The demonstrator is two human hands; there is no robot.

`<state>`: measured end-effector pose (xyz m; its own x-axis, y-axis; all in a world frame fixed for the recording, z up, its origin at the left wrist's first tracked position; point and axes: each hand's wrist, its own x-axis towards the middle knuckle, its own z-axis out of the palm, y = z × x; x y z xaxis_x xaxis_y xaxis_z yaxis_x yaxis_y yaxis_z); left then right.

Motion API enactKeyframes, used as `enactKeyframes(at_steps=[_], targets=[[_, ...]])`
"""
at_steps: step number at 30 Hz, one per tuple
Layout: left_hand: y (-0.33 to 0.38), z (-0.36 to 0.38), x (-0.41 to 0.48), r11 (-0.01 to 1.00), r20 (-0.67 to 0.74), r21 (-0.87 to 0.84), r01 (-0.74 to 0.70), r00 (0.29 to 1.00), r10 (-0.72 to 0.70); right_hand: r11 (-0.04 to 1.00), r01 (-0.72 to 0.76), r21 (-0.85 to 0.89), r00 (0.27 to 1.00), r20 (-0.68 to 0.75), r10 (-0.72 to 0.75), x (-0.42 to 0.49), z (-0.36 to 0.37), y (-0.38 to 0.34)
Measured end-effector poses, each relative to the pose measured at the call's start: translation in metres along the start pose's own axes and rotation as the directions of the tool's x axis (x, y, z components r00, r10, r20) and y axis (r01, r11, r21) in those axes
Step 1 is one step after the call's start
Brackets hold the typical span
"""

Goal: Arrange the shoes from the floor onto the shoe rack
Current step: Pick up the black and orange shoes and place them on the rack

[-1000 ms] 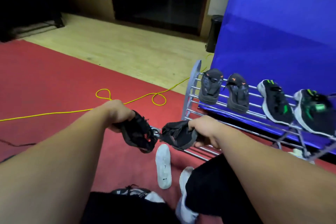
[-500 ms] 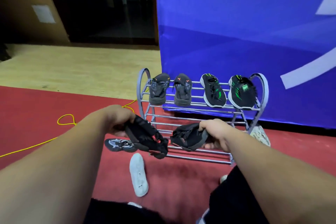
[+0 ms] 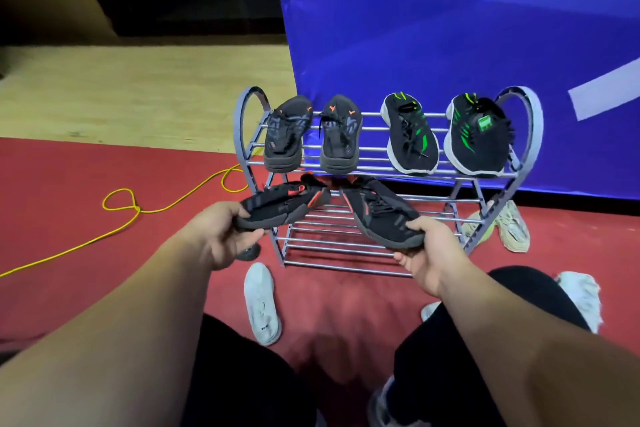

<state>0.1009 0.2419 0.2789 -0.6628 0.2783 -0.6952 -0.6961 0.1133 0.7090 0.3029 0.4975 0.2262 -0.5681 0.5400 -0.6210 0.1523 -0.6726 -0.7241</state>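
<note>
Hands each gripping one black-and-red shoe, left hand [image 3: 221, 236] one [image 3: 282, 206], right hand [image 3: 427, 253] another [image 3: 381, 215], before shoe rack [image 3: 346, 255]

black shoes [image 3: 284, 206] with red accents, black-and-green sneakers [image 3: 412, 135] on a grey rack [image 3: 381, 149], red carpet [image 3: 69, 204], blue backdrop [image 3: 450, 28].

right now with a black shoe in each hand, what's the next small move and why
Probably ease both forward and set them on the middle shelf. The left hand grips the left shoe, the right hand the right shoe, both held at the front of the rack. The top shelf looks full, while the middle shelf looks bare.
</note>
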Motion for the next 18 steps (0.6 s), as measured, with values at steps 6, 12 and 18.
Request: enactKeyframes(at_steps=[6,12,18], targets=[[-0.018,0.016,0.052,0.987,0.026,-0.154,0.043,0.999,-0.039,0.998,-0.012,0.069,0.999,0.043,0.010,0.038,0.018,0.010],[-0.026,0.040,0.096,0.966,0.088,-0.255,0.049,0.996,-0.028,0.984,0.008,0.179,0.994,0.104,-0.027,0.079,0.054,0.019],[-0.026,0.040,0.120,0.944,0.128,-0.320,0.083,0.991,-0.044,0.983,0.026,0.182,0.994,0.099,-0.045,0.113,0.080,0.024]])
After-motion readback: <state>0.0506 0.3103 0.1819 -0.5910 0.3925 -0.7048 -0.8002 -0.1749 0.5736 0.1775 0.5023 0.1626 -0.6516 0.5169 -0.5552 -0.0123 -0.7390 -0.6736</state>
